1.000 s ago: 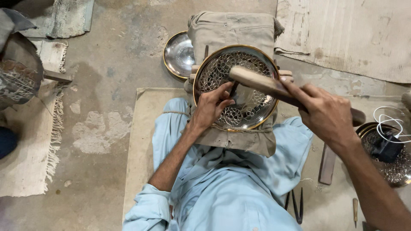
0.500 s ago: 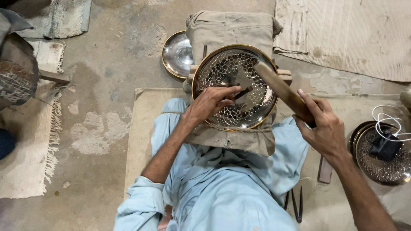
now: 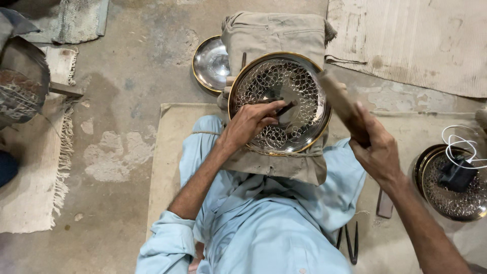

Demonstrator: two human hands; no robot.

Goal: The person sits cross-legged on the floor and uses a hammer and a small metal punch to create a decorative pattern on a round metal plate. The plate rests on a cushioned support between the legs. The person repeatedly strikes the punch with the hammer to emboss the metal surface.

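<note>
A round silver tray [image 3: 299, 81] with a gold rim and engraved lace pattern rests on a cloth-covered block [image 3: 274, 35] between my knees. My left hand [image 3: 251, 122] pinches a small dark chisel [image 3: 285, 108] against the tray's middle. My right hand [image 3: 376, 147] grips a wooden mallet [image 3: 341, 99], raised to the right of the tray with its head blurred above the rim.
A plain silver plate [image 3: 210, 63] lies behind the block on the left. Another engraved tray [image 3: 451, 195] with a dark charger and white cable sits at right. Tongs [image 3: 351, 241] and a wooden piece [image 3: 384, 205] lie on the beige mat [image 3: 172, 152]. Another person's dish is at far left.
The mallet has swung up and to the right, off the chisel. My left hand stays on the chisel at the tray's centre.
</note>
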